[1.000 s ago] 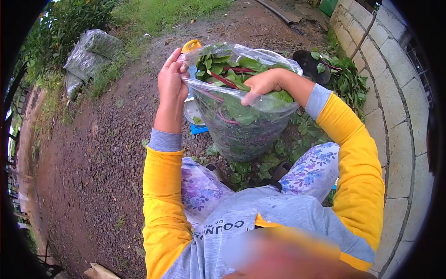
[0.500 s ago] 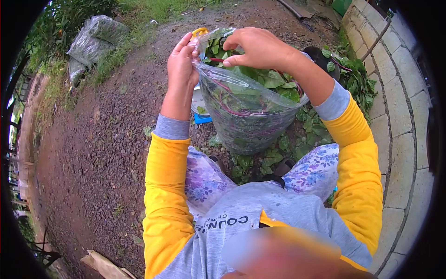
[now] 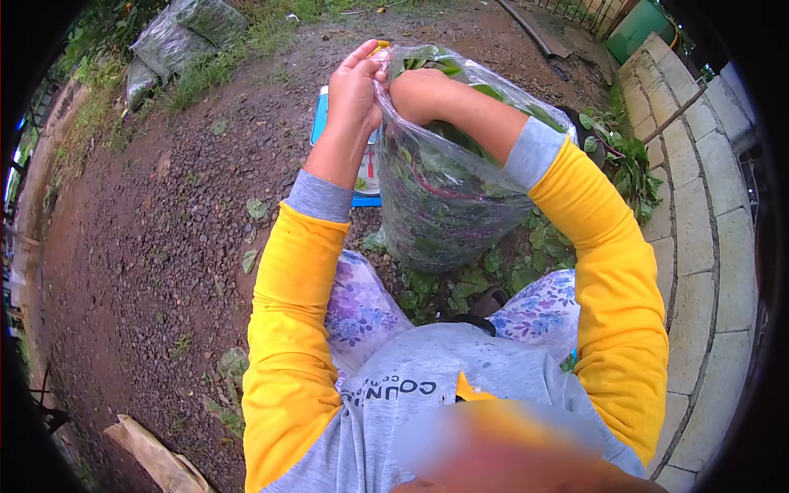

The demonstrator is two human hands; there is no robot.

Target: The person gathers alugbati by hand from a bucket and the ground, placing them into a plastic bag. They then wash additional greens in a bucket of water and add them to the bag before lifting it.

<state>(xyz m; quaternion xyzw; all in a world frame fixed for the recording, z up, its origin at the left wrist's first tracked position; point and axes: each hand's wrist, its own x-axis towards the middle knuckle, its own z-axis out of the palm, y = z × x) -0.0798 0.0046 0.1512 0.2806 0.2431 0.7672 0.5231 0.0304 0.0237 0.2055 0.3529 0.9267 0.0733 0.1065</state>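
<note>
A large clear plastic bag [image 3: 452, 205] full of green leaves with reddish stems stands upright on the ground between my knees. My left hand [image 3: 355, 90] pinches the bag's gathered rim at its upper left. Reaching into the bag's mouth, my right hand [image 3: 421, 94] rests on the leaves near that rim, its fingertips hidden by the plastic and its own back. Part of a blue and white weighing scale [image 3: 366, 177] shows behind the bag, below my left wrist.
Loose leaves [image 3: 468, 283] lie around the bag's base. More leafy stems [image 3: 637, 177] are heaped beside the block wall [image 3: 694, 197] at right. Filled plastic sacks [image 3: 182, 41] sit in grass at upper left. A brown sheet [image 3: 156, 456] lies at lower left.
My right hand has moved left and down into the bag's mouth, and its fingers are now hidden. My left hand still holds the rim. The view has shifted slightly, showing more of the scale.
</note>
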